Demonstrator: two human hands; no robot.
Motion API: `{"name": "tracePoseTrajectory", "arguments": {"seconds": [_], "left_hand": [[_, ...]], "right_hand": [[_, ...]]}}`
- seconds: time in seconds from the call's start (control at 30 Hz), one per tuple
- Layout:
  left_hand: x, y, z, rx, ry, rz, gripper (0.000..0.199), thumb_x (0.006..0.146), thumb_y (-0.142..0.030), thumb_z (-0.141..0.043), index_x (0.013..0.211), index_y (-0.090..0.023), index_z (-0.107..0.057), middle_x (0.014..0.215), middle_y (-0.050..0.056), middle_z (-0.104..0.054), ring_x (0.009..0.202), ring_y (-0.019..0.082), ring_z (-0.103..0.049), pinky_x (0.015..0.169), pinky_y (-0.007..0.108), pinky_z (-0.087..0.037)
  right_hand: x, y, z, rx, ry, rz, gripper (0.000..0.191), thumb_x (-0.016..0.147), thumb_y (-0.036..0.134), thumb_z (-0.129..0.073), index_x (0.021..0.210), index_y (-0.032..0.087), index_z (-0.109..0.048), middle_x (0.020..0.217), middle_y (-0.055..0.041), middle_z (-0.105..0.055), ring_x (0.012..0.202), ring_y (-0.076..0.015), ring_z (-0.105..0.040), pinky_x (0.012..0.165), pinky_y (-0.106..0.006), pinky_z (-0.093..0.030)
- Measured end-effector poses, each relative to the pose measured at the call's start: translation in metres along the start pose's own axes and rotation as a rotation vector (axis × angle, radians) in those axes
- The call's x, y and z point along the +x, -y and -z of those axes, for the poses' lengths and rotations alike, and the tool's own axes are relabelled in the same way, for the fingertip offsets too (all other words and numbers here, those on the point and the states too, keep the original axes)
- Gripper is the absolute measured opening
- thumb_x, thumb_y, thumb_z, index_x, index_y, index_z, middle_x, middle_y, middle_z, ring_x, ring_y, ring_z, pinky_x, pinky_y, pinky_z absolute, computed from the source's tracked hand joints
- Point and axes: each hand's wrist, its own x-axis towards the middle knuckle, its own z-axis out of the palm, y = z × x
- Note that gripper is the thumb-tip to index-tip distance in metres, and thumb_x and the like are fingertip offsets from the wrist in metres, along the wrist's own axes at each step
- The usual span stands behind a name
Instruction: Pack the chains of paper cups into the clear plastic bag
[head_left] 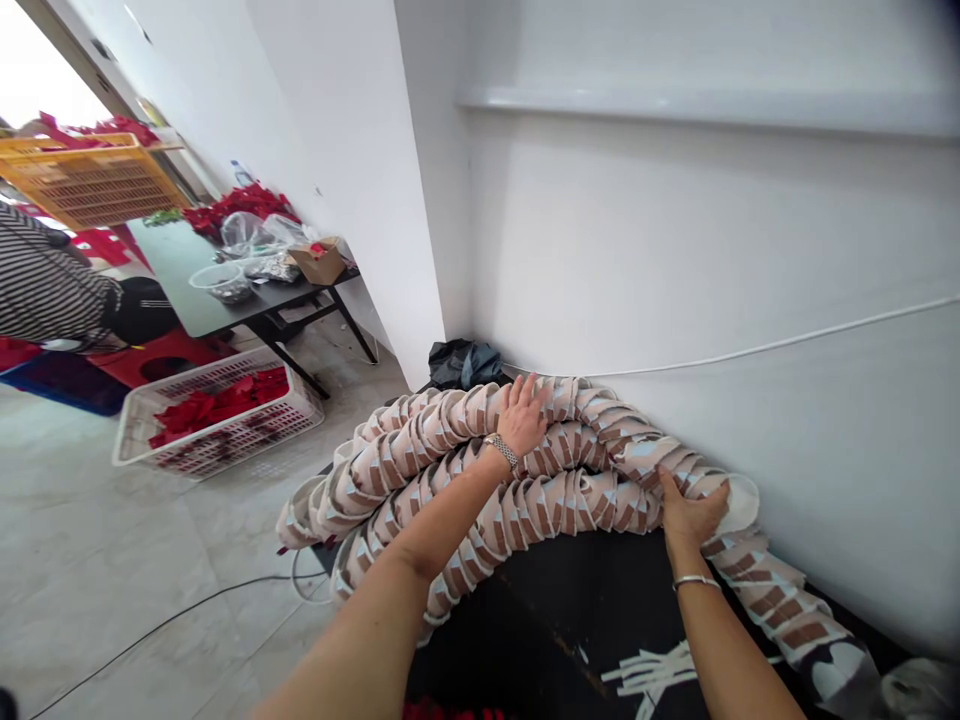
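Observation:
Long curved stacks of nested, cup-like pieces (566,503), beige-pink with brown and pale blue patches, lie side by side on a black table (592,590). My left hand (523,412) rests flat on top of the rear stack (427,435), its fingers stretched out. Farther right, my right hand (691,508) is wrapped round a stack near a pale, round open end (742,503), thumb on the near side. Its other fingertips are partly hidden. Beyond that hand, another run of the same pieces (787,605) stretches toward the lower right.
White strips (652,672) lie on the black table. A black plastic bag (466,364) sits against the wall, where a white cable (712,358) runs. At left are a white basket of red pieces (217,420), a side table (184,285), an orange crate (97,180) and a person in stripes (56,285).

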Motion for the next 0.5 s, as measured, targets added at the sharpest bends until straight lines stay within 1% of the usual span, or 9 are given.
{"name": "tracePoseTrajectory", "arguments": {"seconds": [0.1,0.17,0.27,0.37,0.43,0.5], "left_hand": [[-0.005,0.010,0.010,0.022,-0.041,0.122,0.063,0.093,-0.032,-0.062,0.154,-0.025,-0.049,0.177,0.008,-0.019,0.162,0.038,-0.016,0.129,0.072,-0.013],[-0.009,0.015,0.010,0.012,-0.028,0.171,0.066,0.093,-0.033,-0.063,0.156,-0.024,-0.047,0.177,0.009,-0.017,0.162,0.038,-0.016,0.128,0.073,-0.015],[-0.016,0.020,0.001,-0.011,0.023,0.136,0.068,0.092,-0.033,-0.063,0.157,-0.023,-0.046,0.177,0.010,-0.018,0.161,0.038,-0.019,0.129,0.071,-0.017],[-0.020,0.020,-0.009,-0.018,0.048,0.081,0.067,0.092,-0.034,-0.065,0.156,-0.025,-0.047,0.177,0.009,-0.018,0.161,0.038,-0.019,0.129,0.072,-0.015],[-0.021,0.022,-0.010,-0.027,0.040,0.080,0.067,0.092,-0.034,-0.065,0.156,-0.025,-0.047,0.177,0.009,-0.018,0.161,0.038,-0.019,0.128,0.072,-0.016],[-0.021,0.025,-0.007,-0.035,0.021,0.084,0.068,0.091,-0.035,-0.066,0.156,-0.024,-0.047,0.177,0.009,-0.018,0.162,0.038,-0.018,0.129,0.070,-0.018]], "right_hand": [[0.000,0.000,0.000,-0.011,0.008,-0.005,0.129,0.062,0.067,-0.085,0.161,0.001,-0.035,0.152,-0.0349,-0.048,0.142,-0.0513,-0.046,0.117,-0.066,-0.038],[0.000,-0.001,0.000,-0.019,0.006,-0.006,0.128,0.062,0.066,-0.086,0.161,0.001,-0.035,0.153,-0.0351,-0.047,0.142,-0.0516,-0.045,0.118,-0.066,-0.037],[0.001,-0.001,-0.001,-0.031,-0.007,0.005,0.127,0.063,0.064,-0.086,0.160,0.000,-0.035,0.153,-0.0356,-0.047,0.143,-0.0515,-0.045,0.119,-0.064,-0.037],[0.001,0.001,0.000,-0.034,-0.002,0.025,0.124,0.065,0.063,-0.085,0.159,-0.001,-0.035,0.153,-0.0357,-0.047,0.144,-0.0514,-0.044,0.120,-0.064,-0.036],[0.001,0.002,0.001,-0.035,0.000,0.030,0.123,0.066,0.063,-0.085,0.158,-0.001,-0.036,0.153,-0.0359,-0.046,0.144,-0.0516,-0.043,0.120,-0.065,-0.036],[0.001,0.003,0.001,-0.038,-0.001,0.023,0.122,0.065,0.063,-0.086,0.158,-0.001,-0.037,0.153,-0.0360,-0.046,0.143,-0.0516,-0.044,0.119,-0.065,-0.037]]}}
